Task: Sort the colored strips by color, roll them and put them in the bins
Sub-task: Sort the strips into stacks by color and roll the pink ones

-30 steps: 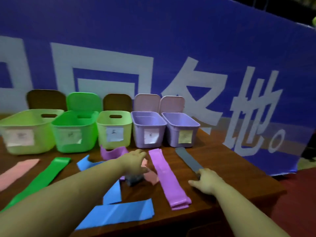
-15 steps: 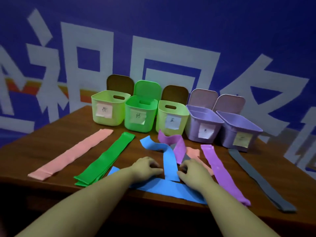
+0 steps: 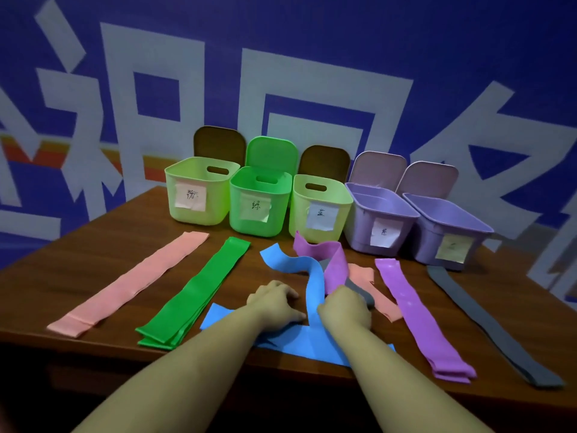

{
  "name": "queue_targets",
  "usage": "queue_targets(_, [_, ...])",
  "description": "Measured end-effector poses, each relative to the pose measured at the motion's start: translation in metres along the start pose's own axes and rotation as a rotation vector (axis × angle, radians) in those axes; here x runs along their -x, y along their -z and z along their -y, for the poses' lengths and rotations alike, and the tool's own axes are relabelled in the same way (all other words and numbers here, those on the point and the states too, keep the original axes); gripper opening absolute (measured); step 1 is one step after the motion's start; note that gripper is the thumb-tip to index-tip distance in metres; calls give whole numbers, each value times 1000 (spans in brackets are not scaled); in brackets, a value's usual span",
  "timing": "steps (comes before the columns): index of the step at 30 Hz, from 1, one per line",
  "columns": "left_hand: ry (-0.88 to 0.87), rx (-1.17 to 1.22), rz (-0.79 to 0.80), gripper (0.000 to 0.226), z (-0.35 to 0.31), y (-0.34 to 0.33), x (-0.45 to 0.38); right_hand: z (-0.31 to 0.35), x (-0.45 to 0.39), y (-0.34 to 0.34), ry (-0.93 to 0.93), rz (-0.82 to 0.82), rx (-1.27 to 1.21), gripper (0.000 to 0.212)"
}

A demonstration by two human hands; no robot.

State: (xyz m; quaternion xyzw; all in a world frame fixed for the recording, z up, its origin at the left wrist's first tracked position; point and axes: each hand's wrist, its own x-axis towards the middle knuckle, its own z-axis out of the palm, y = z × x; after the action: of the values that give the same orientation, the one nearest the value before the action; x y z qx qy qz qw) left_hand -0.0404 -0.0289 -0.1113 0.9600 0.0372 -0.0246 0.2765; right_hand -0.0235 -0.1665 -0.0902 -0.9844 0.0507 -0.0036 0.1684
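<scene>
Both hands meet at the wavy blue strip in the middle of the table. My left hand pinches its left edge and my right hand grips its right edge. A second blue strip lies flat under my wrists near the front edge. Behind them is a curled purple strip, with a short grey strip beside my right hand. Five labelled bins stand at the back: light green, green, light green, purple, purple.
Laid out flat are a long pink strip, stacked green strips, a short pink strip, stacked purple strips and a long grey strip. The wooden table ends just below my forearms. A blue banner hangs behind.
My right hand has left the grey strip on the right and my left hand has left the central pile. Both have come together at the blue strip. The view has swung left.
</scene>
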Motion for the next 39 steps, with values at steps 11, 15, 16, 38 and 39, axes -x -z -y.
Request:
queue_targets(11, [-379, -271, -224, 51, -33, 51, -11, 24, 25, 66, 394, -159, -74, 16])
queue_targets(15, [-331, -209, -339, 32, -32, 68, -10, 30, 36, 93, 543, -177, -47, 14])
queue_targets(16, [-297, -187, -335, 30, -29, 70, -7, 30, 36, 98, 559, -178, -48, 13])
queue_targets(38, [-164, 29, -210, 28, 24, 128, 51, -26, 16, 149, 420, -300, -376, 7])
queue_targets(39, [-154, 61, -212, 30, 29, 129, 54, -31, 16, 148, 399, -297, -409, 7])
